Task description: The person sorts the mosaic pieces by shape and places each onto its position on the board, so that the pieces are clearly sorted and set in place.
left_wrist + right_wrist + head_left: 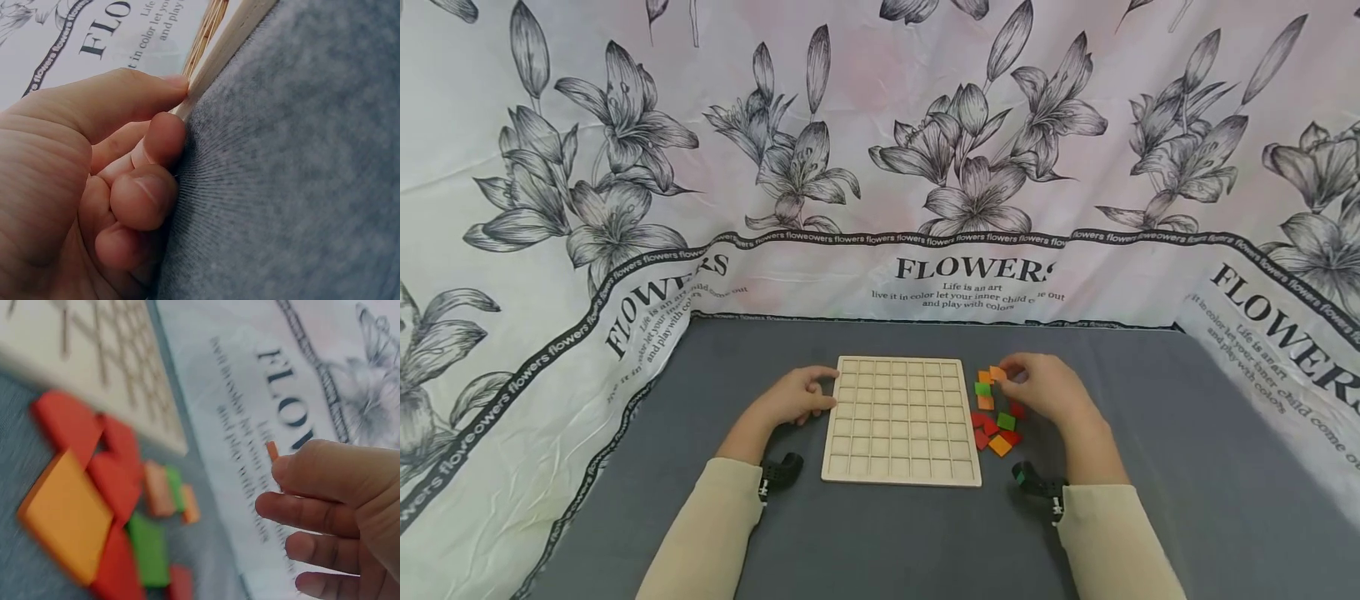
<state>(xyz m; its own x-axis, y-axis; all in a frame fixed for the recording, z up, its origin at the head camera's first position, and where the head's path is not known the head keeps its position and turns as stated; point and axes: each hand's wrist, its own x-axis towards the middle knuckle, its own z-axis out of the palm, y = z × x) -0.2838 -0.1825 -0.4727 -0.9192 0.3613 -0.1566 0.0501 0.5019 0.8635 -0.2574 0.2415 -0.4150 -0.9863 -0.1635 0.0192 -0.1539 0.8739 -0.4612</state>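
Note:
A pale wooden grid board lies flat between the two hands. My left hand is at its upper left edge; in the left wrist view the thumb and index finger touch the board's side, other fingers curled below. My right hand pinches an orange tile by thumb and fingertip at the top of the pile; the right wrist view shows this hand with the tile's edge sticking out. Red, green and orange tiles lie along the board's right side, among them a green tile.
A grey cloth covers the surface. Behind it and at both sides rises a white flower-print sheet. In the right wrist view, a large orange tile lies against several red ones.

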